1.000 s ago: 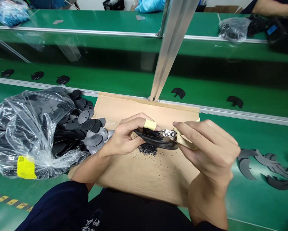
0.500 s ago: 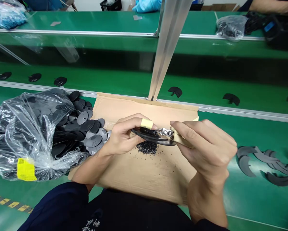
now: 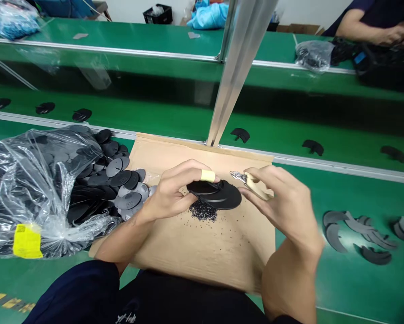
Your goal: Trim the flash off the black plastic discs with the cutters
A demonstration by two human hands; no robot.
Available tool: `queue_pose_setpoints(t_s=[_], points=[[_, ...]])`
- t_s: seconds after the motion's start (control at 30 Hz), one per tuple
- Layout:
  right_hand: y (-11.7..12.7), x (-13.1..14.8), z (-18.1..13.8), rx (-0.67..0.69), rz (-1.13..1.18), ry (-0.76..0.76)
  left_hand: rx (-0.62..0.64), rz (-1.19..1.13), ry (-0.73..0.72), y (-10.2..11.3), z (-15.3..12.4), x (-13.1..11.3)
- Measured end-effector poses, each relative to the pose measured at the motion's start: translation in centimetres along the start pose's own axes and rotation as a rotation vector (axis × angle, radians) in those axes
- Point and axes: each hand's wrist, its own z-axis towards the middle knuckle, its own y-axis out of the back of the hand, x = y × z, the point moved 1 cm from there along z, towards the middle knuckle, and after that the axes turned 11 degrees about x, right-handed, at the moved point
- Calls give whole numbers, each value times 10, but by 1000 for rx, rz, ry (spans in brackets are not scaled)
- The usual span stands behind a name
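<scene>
My left hand [image 3: 175,191], with yellow tape round one finger, is closed on a black plastic disc part [image 3: 222,195], which is tilted so that its broad face shows. To the right of the disc my right hand [image 3: 283,198] grips a pair of nippers [image 3: 254,183] with pale handles. The metal tip of the nippers points left, just above the disc and apart from it. Below the disc a heap of small black scraps [image 3: 204,210] lies on a cardboard sheet [image 3: 195,247].
A clear plastic bag [image 3: 36,180] of dark discs and a pile of loose discs [image 3: 129,200] lie on the left. Curved grey pieces [image 3: 360,229] rest on the right. A metal post [image 3: 227,94] rises behind the cardboard. Black parts sit on the green conveyor [image 3: 175,112]. Another person's hands [image 3: 397,35] are at top right.
My right hand has drawn the nippers slightly back from the disc. My left hand has turned the disc from nearly edge-on to show its face.
</scene>
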Motion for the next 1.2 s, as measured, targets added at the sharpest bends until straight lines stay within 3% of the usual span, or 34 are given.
queue_pose_setpoints(t_s=[0.17,0.27,0.37,0.5,0.67,0.83,1.0,1.2], points=[[-49,-27,-35,274,-95,-83,-10,68,21,9,0,0],[-77,-34,-63,242,-159,-148,-11,85,25,13,1,0],[-88,-32,-77,181,-217,-179,-7,101,18,15,2,0],[-69,-12,-63,135,-99,-134,4,120,15,15,2,-3],[-14,40,-19,-227,250,67,1,59,8,11,0,-6],[11,70,10,-443,265,163,-1,-74,25,12,-1,-9],[17,77,19,-497,223,167,7,-139,-40,13,1,-11],[26,72,21,-401,215,246,-6,-133,-54,12,2,-13]])
